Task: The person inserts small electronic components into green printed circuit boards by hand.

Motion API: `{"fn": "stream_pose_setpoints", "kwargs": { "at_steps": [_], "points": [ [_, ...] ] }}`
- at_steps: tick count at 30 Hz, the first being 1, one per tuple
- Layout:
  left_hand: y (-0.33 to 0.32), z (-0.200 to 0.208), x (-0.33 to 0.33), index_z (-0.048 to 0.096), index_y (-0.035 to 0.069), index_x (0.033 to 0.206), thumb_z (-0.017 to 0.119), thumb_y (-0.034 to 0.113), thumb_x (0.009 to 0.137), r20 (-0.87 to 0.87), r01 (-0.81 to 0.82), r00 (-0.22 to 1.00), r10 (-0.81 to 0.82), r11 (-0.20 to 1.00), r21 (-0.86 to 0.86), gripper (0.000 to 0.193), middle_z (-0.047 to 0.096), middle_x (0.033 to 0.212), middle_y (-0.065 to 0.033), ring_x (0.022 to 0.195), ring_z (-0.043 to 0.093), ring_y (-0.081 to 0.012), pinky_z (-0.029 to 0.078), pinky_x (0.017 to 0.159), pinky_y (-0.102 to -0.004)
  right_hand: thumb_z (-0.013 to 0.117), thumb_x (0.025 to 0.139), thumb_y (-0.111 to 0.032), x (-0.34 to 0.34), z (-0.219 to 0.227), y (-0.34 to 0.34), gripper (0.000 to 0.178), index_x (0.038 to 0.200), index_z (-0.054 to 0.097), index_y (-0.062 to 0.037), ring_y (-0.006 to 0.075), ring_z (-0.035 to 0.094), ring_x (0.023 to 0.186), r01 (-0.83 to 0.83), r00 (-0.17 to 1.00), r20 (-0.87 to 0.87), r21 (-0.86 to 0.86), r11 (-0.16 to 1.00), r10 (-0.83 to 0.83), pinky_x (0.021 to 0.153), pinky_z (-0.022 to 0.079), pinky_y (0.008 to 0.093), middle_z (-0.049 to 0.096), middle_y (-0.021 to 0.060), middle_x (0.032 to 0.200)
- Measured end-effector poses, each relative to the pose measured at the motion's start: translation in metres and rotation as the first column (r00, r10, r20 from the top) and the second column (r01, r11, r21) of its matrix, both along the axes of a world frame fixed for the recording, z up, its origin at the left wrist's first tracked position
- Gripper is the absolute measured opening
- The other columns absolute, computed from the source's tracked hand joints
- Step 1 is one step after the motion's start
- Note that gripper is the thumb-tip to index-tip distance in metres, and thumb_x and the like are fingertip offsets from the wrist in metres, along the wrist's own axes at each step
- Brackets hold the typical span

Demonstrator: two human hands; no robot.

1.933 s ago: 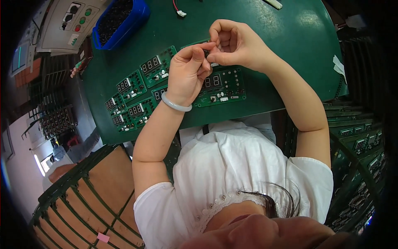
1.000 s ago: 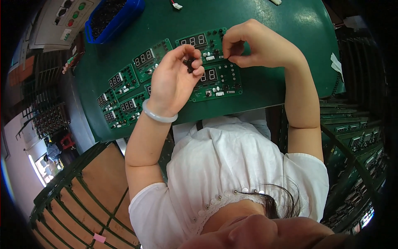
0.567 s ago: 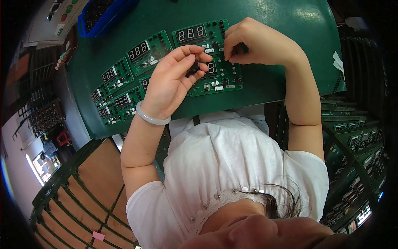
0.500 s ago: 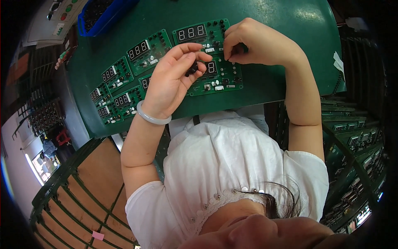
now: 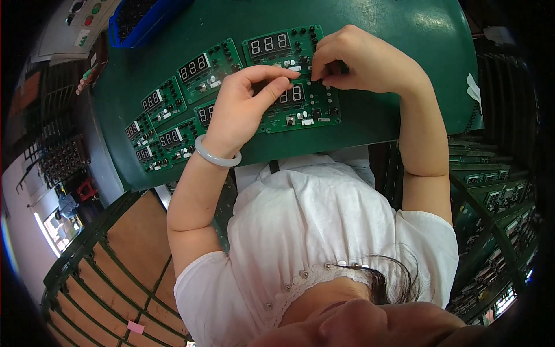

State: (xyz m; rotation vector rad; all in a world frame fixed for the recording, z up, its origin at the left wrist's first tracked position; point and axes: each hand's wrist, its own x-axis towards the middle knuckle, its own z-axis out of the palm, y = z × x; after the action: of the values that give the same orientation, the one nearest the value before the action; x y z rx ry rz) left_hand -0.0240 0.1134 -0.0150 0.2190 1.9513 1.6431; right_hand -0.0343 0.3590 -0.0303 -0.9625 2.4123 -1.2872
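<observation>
My right hand (image 5: 347, 61) is pinched over the top right of the nearest circuit board (image 5: 318, 119), its fingertips at a line of small round parts. Whatever they pinch is too small and covered to make out. Left of it, my left hand (image 5: 243, 101) hangs over the same board with its fingers curled and thumb near the index finger. Small black parts seen in it a moment ago are now hidden by the fingers. Just beyond lies another green circuit board (image 5: 254, 60), with a three-digit display (image 5: 269, 44) and black round caps (image 5: 303, 30).
More display boards (image 5: 222, 53) lie in two rows to the left on the green table (image 5: 381, 17). A blue bin (image 5: 118, 36) of dark parts stands at the far left. Racks of boards (image 5: 491, 196) flank me on the right; a barred rack (image 5: 124, 260) is at left.
My left hand has rolled palm down, which hides the black parts that showed in its fingers. The right hand stays at nearly the same spot on the board.
</observation>
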Motion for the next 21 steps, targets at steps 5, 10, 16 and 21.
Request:
{"fn": "stream_pose_setpoints", "kwargs": {
  "at_steps": [5,10,16,21],
  "points": [
    [0.013,0.007,0.003,0.069,0.001,0.105,0.068,0.006,0.088,-0.313,0.047,0.940,-0.134,0.962,-0.268,0.018,0.069,0.087,-0.0078,0.080,0.064,-0.0123,0.049,0.073,-0.0265,0.072,0.069,0.007,0.000,0.004,0.001,0.017,0.084,0.065,0.0002,0.0215,0.066,0.068,0.005,0.999,0.035,0.002,1.000,-0.005,0.061,0.054,0.0311,0.066,0.0099,0.076],
    [0.023,-0.004,0.002,0.062,-0.001,0.088,0.066,0.000,0.083,-0.646,0.101,0.696,-0.311,0.934,-0.341,0.006,0.062,0.082,-0.0140,0.079,0.062,-0.0312,0.050,0.072,-0.0380,0.072,0.068,0.007,0.001,0.004,0.000,0.017,0.080,0.063,0.0002,0.0205,0.066,0.066,0.024,0.999,0.043,0.011,1.000,-0.024,0.060,0.053,0.0303,0.065,0.0093,0.072],
    [0.027,-0.017,0.001,0.063,0.000,0.089,0.067,-0.001,0.079,-0.761,0.119,0.520,-0.388,0.915,-0.385,0.011,0.059,0.085,-0.0135,0.082,0.059,-0.0329,0.049,0.075,-0.0403,0.073,0.068,0.008,0.001,0.005,0.000,0.017,0.079,0.063,0.0005,0.0211,0.068,0.066,0.075,0.997,0.027,0.024,0.997,-0.076,0.061,0.053,0.0305,0.066,0.0094,0.070],
    [0.028,-0.021,-0.002,0.063,0.000,0.086,0.067,-0.002,0.076,-0.800,0.108,0.465,-0.379,0.921,-0.374,0.011,0.059,0.084,-0.0130,0.081,0.059,-0.0324,0.050,0.074,-0.0402,0.072,0.068,0.008,0.002,0.003,0.004,0.016,0.079,0.064,0.0008,0.0224,0.068,0.067,0.063,0.996,0.071,-0.032,0.997,-0.061,0.061,0.053,0.0310,0.067,0.0104,0.070]
  ]
}}
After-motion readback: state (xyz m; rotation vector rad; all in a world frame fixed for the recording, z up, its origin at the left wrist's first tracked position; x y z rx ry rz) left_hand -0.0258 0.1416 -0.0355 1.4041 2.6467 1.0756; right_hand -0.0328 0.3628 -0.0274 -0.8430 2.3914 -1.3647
